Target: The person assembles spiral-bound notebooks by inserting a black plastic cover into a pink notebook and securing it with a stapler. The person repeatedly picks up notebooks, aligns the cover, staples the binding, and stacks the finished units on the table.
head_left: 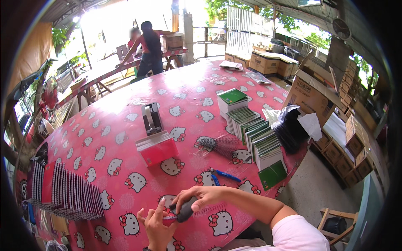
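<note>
My right hand [194,199] is closed over a dark grey rounded object [184,211], its kind unclear. A thin spiral coil [210,209] stretches to the right from beside it. My left hand [157,228] meets the object from the left, fingers bent around a small reddish-white piece [169,216] mostly hidden by them. Beyond my hands lie blue-handled pliers [227,175]. Farther up is a bundle of loose spiral coils [220,144]. A row of green-covered notepads [247,125] stands to the right, and a block of sheets with a red cover [158,149] sits left of the coils.
A pink cat-patterned cloth covers the table [125,154]. A black tape dispenser [151,119] stands behind the red block. Spiral-bound notebooks [67,192] are piled at left. An open carton [312,98] and stacked boxes [335,157] stand at right. Two people [150,50] are at a far table.
</note>
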The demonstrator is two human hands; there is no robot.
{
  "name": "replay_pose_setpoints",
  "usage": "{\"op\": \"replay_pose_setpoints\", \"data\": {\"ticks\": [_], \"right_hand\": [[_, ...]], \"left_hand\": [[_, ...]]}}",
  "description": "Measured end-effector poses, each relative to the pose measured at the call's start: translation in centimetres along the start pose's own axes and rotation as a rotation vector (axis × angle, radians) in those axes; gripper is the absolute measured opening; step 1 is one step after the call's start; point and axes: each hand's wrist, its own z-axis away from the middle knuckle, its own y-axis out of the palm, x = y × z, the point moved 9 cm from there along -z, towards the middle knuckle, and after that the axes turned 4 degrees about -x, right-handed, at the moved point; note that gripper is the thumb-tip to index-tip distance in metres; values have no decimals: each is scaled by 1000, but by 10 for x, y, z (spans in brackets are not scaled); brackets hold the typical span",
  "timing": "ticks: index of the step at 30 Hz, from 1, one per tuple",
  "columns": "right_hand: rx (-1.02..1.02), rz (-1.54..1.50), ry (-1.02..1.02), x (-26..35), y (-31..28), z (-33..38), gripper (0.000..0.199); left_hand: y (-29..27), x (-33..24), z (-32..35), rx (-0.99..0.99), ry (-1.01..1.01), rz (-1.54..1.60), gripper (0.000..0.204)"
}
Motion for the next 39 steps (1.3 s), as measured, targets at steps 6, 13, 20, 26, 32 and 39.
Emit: {"op": "replay_pose_setpoints", "data": {"ticks": [6,13,20,26,32,39], "right_hand": [[-156,189,10,-7,-14,-7,60],[-50,203,58,-7,-4,-20,52],[-190,227,-13,-10,-3,-24,55],[-128,119,-44,-8,10,-29,54],[-33,212,74,-7,20,-33,57],[-493,841,-106,18,-21,-22,62]], "left_hand": [[-27,14,-3,-224,-185,286,77],[21,70,26,-44,-536,1222,38],[28,83,26,-90,-505,1311,25],[32,89,29,-113,-546,1453,31],[32,86,31,-91,-529,1412,36],[40,99,39,-55,-612,1276,31]]}}
